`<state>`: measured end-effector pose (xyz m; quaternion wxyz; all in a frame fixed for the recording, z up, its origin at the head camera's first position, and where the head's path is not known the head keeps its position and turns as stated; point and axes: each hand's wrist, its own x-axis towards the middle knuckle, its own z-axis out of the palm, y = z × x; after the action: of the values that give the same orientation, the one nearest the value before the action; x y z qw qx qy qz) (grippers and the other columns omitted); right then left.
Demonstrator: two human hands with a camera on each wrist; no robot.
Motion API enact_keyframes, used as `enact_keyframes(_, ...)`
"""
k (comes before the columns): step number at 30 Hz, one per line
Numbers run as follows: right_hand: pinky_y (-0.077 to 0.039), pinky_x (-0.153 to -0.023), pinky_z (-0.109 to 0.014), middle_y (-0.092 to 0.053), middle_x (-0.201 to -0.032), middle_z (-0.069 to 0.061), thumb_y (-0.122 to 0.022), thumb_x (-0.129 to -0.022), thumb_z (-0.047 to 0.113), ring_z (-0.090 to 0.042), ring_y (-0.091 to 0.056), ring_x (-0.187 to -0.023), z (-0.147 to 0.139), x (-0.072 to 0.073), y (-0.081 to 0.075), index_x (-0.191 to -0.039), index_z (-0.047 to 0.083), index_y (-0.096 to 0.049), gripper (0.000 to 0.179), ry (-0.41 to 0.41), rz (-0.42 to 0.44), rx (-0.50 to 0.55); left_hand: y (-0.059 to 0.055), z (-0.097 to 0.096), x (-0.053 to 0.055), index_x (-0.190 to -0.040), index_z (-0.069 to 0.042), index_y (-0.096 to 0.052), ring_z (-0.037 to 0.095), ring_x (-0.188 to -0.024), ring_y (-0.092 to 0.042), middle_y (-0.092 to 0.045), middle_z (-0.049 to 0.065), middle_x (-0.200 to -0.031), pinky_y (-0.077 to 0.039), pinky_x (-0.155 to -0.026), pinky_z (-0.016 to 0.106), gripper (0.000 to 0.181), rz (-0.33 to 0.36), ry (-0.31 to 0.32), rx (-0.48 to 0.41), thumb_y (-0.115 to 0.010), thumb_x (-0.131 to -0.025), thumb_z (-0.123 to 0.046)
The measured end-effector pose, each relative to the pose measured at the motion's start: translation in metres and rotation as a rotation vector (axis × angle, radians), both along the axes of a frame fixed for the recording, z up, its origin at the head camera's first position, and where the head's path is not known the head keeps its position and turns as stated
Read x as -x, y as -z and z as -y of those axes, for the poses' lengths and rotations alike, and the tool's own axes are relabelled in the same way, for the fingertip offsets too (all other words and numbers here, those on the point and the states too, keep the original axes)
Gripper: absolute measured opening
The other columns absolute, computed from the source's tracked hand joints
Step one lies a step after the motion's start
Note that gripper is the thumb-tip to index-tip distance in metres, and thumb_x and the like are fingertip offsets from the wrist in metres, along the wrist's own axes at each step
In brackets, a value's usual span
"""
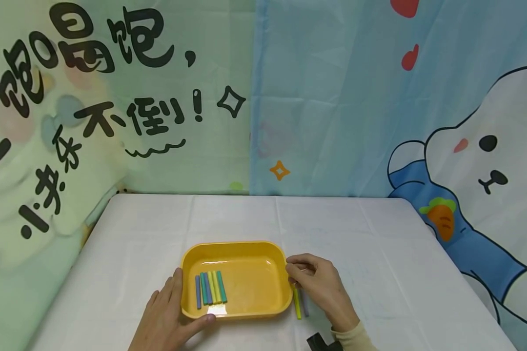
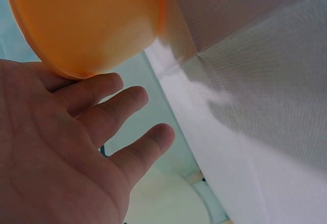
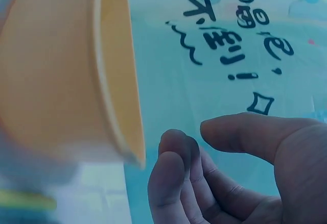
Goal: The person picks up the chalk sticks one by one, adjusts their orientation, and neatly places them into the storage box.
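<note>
A yellow tray point(image 1: 254, 280) lies on the white-covered table. Several short blue, green and yellow sticks point(image 1: 212, 287) stand side by side in its left part. My left hand point(image 1: 169, 309) rests against the tray's left side and front corner. Its fingers are extended, with one touching the tray's rim in the left wrist view. By the tray's right edge is my right hand point(image 1: 320, 287), fingers loosely bent. A gap shows between its thumb point(image 3: 235, 132) and fingers, with nothing held. Below it lie a yellow-green stick point(image 1: 296, 304) and a bluish stick point(image 1: 304, 303), partly covered by the hand.
The white cloth point(image 1: 355, 239) covers the table around the tray. A black object point(image 1: 319, 342) shows at the bottom edge near the right sleeve point(image 1: 355, 336). Behind the table hangs a printed curtain point(image 1: 325, 97) with lettering and a cartoon animal.
</note>
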<state>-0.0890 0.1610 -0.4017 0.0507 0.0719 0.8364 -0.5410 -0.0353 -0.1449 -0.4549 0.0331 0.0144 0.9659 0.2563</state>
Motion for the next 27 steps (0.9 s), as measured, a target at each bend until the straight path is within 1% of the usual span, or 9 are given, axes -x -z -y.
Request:
enact_keyframes(5, -0.06, -0.07, -0.035, -0.072, -0.094, -0.005, -0.072, -0.093, 0.022, -0.021, -0.07, -0.077, -0.013, -0.005, 0.01, -0.113, 0.004, -0.074, 0.028, 0.033, 0.001, -0.116, 0.001, 0.001, -0.001, -0.158, 0.007, -0.02, 0.037, -0.131, -0.049, -0.042, 0.026, -0.153, -0.034, -0.114, 0.055, 0.134, -0.015, 0.003, 0.005, -0.062, -0.072, -0.086)
enact_keyframes(10, -0.054, -0.061, -0.03, -0.072, -0.092, 0.0, -0.07, -0.091, 0.025, -0.014, -0.065, -0.075, -0.023, -0.007, 0.026, -0.109, 0.005, -0.075, 0.027, 0.043, 0.013, -0.31, 0.001, 0.001, -0.001, -0.158, 0.007, -0.02, 0.037, -0.131, -0.049, -0.043, 0.026, -0.153, -0.035, -0.113, 0.054, 0.132, -0.029, 0.012, 0.004, -0.063, -0.073, -0.085)
enact_keyframes(11, -0.053, -0.061, -0.03, -0.072, -0.091, 0.001, -0.069, -0.09, 0.025, -0.014, -0.064, -0.076, -0.024, -0.008, 0.029, -0.108, 0.006, -0.075, 0.027, 0.047, 0.017, -0.348, 0.001, 0.001, -0.001, -0.158, 0.007, -0.02, 0.037, -0.131, -0.049, -0.043, 0.026, -0.153, -0.035, -0.113, 0.055, 0.132, -0.031, 0.013, 0.003, -0.063, -0.073, -0.085)
enact_keyframes(13, -0.053, -0.063, -0.032, -0.071, -0.089, 0.002, -0.07, -0.09, 0.024, -0.014, -0.063, -0.077, -0.026, -0.008, 0.035, -0.106, 0.005, -0.075, 0.026, 0.057, 0.032, -0.392, 0.001, 0.001, -0.001, -0.158, 0.007, -0.02, 0.037, -0.132, -0.049, -0.043, 0.026, -0.153, -0.035, -0.112, 0.054, 0.132, -0.034, 0.015, 0.003, -0.063, -0.074, -0.085)
enact_keyframes(17, -0.056, -0.067, -0.035, -0.07, -0.084, 0.0, -0.072, -0.089, 0.024, -0.016, -0.063, -0.077, -0.03, -0.009, 0.046, -0.103, 0.002, -0.074, 0.026, 0.053, 0.064, -0.448, 0.001, 0.001, -0.001, -0.158, 0.007, -0.02, 0.037, -0.132, -0.049, -0.042, 0.025, -0.153, -0.035, -0.113, 0.054, 0.132, -0.029, 0.014, 0.002, -0.063, -0.074, -0.085)
enact_keyframes(20, -0.055, -0.064, -0.034, -0.067, -0.081, 0.0, -0.075, -0.088, 0.022, -0.016, -0.06, -0.072, -0.031, -0.011, 0.052, -0.101, -0.001, -0.072, 0.027, 0.024, 0.085, -0.462, 0.0, 0.001, -0.001, -0.158, 0.007, -0.019, 0.037, -0.133, -0.048, -0.042, 0.026, -0.154, -0.034, -0.113, 0.055, 0.133, -0.015, 0.011, 0.002, -0.062, -0.073, -0.086)
enact_keyframes(24, -0.052, -0.058, -0.029, -0.063, -0.078, -0.001, -0.076, -0.086, 0.02, -0.015, -0.057, -0.068, -0.028, -0.011, 0.053, -0.1, -0.002, -0.071, 0.026, 0.01, 0.085, -0.459, 0.0, 0.001, -0.001, -0.159, 0.006, -0.018, 0.038, -0.136, -0.046, -0.04, 0.026, -0.155, -0.033, -0.114, 0.055, 0.133, -0.001, 0.011, 0.001, -0.061, -0.073, -0.087)
enact_keyframes(27, -0.052, -0.057, -0.029, -0.064, -0.077, -0.001, -0.075, -0.086, 0.019, -0.015, -0.057, -0.066, -0.025, -0.011, 0.053, -0.098, -0.002, -0.071, 0.024, 0.013, 0.072, -0.475, 0.0, 0.001, 0.0, -0.159, 0.006, -0.018, 0.038, -0.137, -0.045, -0.039, 0.026, -0.155, -0.033, -0.115, 0.056, 0.133, 0.0, 0.01, 0.001, -0.061, -0.073, -0.087)
